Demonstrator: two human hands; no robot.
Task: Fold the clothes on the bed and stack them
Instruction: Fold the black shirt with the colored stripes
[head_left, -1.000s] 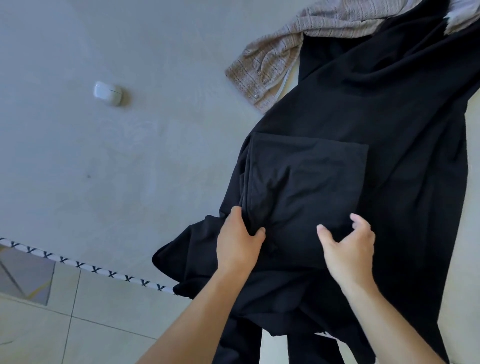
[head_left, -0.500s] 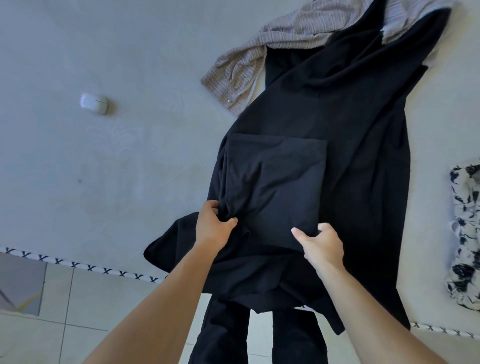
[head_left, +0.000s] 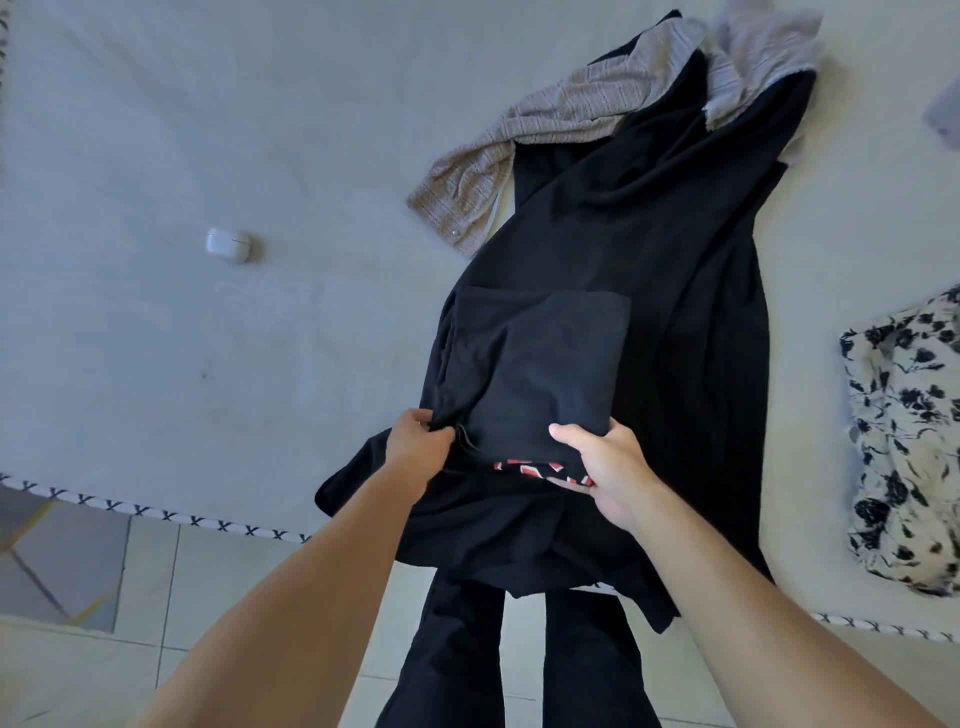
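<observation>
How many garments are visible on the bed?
5: folded black piece and red-patterned one beneath it, both in the hands; long black garment under them; beige knit beyond; floral one right. More may be hidden.

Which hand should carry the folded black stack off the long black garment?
Probably the right hand: its fingers reach under the folded black stack, thumb on top. The left hand only pinches its near-left corner.
</observation>
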